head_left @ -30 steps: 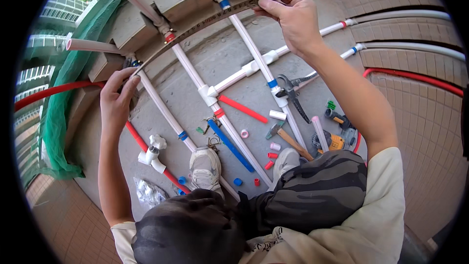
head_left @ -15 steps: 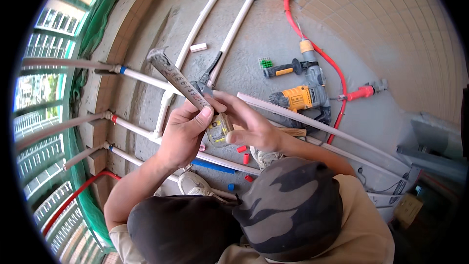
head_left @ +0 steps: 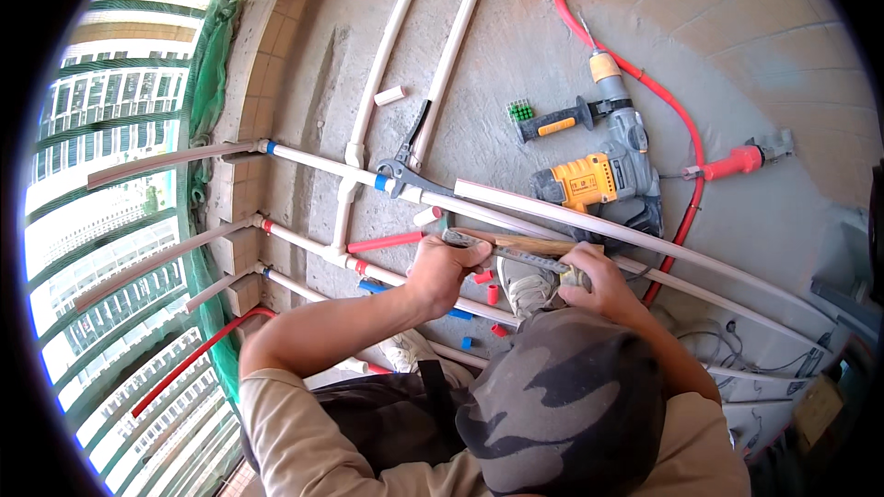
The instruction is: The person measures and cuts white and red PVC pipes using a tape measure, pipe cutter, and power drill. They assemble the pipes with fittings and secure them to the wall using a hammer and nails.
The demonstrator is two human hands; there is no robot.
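My left hand [head_left: 440, 274] is closed on the free end of a tape measure blade [head_left: 516, 257], thumb pressed against it. My right hand [head_left: 600, 282] grips the worn yellow-and-grey tape measure case [head_left: 573, 280], mostly covered by the fingers. The blade stretches between the two hands, above a shoe [head_left: 527, 287]. Just beyond it lies a wooden strip or handle [head_left: 529, 244]. A long white pipe [head_left: 589, 219] slants past the far side of my right hand. An adjustable wrench [head_left: 401, 166] rests across the floor pipes beyond my left hand.
A yellow-and-grey rotary hammer drill [head_left: 589, 182] lies right of the pipes, beside a red hose [head_left: 686, 120] and a red tool [head_left: 737, 162]. Red fittings [head_left: 493, 294] and a blue pipe piece [head_left: 373, 286] lie near my feet. Green netting [head_left: 212, 83] and railings edge the left.
Both hands have lowered toward the floor and shifted right. They have moved apart, drawing the blade out between them; the left now grips its free end.
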